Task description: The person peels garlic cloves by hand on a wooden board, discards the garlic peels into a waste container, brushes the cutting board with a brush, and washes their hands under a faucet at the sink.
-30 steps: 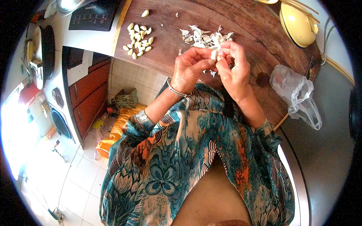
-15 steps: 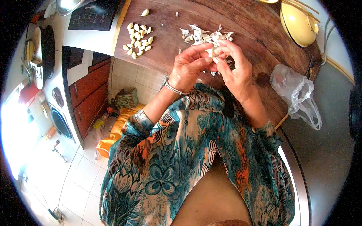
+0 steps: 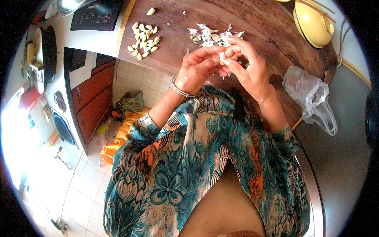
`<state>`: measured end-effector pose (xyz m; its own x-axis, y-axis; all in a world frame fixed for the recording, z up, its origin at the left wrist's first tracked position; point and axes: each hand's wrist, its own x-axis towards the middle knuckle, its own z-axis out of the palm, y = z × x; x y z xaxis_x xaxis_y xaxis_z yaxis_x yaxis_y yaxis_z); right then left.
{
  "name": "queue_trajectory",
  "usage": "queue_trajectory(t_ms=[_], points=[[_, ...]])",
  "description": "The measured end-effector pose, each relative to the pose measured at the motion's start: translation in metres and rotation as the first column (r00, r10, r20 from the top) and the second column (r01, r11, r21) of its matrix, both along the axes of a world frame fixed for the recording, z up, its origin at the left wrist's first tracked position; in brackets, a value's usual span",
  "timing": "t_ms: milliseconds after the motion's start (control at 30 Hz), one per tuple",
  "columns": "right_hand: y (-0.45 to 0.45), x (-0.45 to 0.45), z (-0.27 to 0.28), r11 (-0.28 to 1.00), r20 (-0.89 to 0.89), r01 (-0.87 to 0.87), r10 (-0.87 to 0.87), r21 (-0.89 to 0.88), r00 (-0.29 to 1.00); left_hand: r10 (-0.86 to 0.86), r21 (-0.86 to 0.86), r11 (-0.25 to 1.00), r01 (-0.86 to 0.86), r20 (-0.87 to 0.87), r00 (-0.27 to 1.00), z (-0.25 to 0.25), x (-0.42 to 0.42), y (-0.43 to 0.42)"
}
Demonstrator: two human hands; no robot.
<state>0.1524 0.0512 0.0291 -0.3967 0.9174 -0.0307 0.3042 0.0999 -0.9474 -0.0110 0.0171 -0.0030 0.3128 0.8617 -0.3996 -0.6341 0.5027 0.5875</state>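
Between my two hands, above the front edge of the wooden counter, is a pale garlic clove (image 3: 222,58). My left hand (image 3: 200,65) pinches it between thumb and fingers. From the other side, the thumb and fingertips of my right hand (image 3: 248,67) close on the same clove. Just beyond my hands lies a loose heap of white garlic skins (image 3: 211,36). Peeled garlic cloves (image 3: 143,41) are grouped to the left on the wood, with a single clove (image 3: 151,12) apart from them farther back.
A crumpled clear plastic bag (image 3: 306,96) lies at the right, over the counter's edge. A yellow bowl (image 3: 312,25) with chopsticks stands at the back right. An induction cooker (image 3: 96,16) sits at the back left. Below it are red drawers (image 3: 94,98) and an orange bag (image 3: 124,136).
My right hand has shifted slightly to the right, its wrist and forearm with it. The clove remains held at the fingertips of both hands.
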Motion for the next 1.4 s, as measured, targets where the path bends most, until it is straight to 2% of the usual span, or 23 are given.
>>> queue_trajectory(t_ms=[100, 600, 700, 800, 900, 1133, 1233, 1400], points=[[0.001, -0.001, 0.002, 0.997, -0.019, 0.003, -0.004, -0.080, 1.000, -0.009, -0.005, 1.000, 0.009, -0.012, 1.000, -0.001, 0.000, -0.001], [0.000, 0.001, -0.008, 0.987, -0.075, 0.002, -0.014, -0.162, 0.997, -0.012, -0.021, 1.000, 0.013, 0.041, 0.999, -0.009, -0.001, -0.003], [-0.002, -0.002, -0.003, 0.997, -0.034, 0.067, -0.068, -0.031, 0.997, 0.014, -0.024, 1.000, -0.012, 0.045, 0.999, -0.010, -0.001, -0.002], [-0.007, -0.001, 0.000, 0.996, 0.014, 0.059, -0.060, 0.067, 0.998, 0.053, -0.028, 0.998, -0.053, 0.004, 0.999, -0.010, -0.001, -0.002], [-0.008, -0.003, 0.000, 0.998, 0.035, 0.009, -0.011, 0.058, 0.999, 0.078, -0.031, 0.996, -0.079, -0.051, 0.996, -0.007, 0.002, -0.001], [-0.007, -0.007, -0.003, 0.982, 0.049, 0.066, -0.076, 0.175, 0.996, 0.055, -0.031, 0.998, -0.058, -0.080, 0.995, -0.007, -0.001, -0.002], [-0.007, -0.007, -0.006, 0.977, 0.146, -0.001, -0.030, 0.213, 0.989, 0.055, -0.025, 0.998, -0.057, -0.076, 0.996, -0.008, 0.001, -0.003], [-0.008, -0.010, -0.009, 0.981, 0.097, 0.090, -0.108, 0.172, 0.989, 0.052, -0.054, 0.997, -0.053, -0.034, 0.998, -0.003, 0.001, -0.001]])
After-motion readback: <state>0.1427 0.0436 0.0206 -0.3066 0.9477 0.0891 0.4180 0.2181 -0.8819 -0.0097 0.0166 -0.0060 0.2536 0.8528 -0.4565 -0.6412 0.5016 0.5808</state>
